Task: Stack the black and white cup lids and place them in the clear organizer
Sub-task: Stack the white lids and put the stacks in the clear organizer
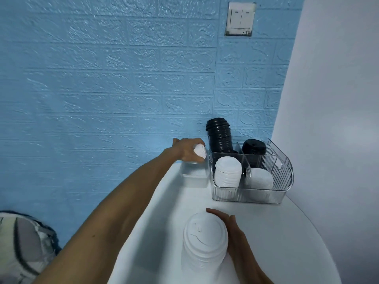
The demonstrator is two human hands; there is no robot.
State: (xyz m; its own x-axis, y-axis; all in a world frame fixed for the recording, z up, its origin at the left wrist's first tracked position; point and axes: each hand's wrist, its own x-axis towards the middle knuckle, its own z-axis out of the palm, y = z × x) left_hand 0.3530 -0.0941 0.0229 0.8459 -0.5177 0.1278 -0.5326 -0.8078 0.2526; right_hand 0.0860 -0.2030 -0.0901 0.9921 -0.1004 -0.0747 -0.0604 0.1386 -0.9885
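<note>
Far left I see a crumpled grey-and-white patterned cloth (22, 242) below the blue embossed brick-pattern wall (102, 78). My left hand (187, 150) reaches out to the wall, fingers curled round a short ribbed stack of white lids (200, 151). Directly beneath that grip sits a small frosted plastic box (194, 178) on the smooth white round table (287, 232). Just right of the left hand stands the clear ribbed organizer (285, 171), split into compartments: a tall stack of black lids (219, 138) at back left, a shorter black stack (253, 146) at back right, a white ridged stack (228, 171) at front left and a leaning white stack (262, 179) at front right. Nearer me, my right hand (233, 232) wraps the right side of a tall stack of white domed lids (205, 238). A white double wall switch (240, 19) is high on the wall.
</note>
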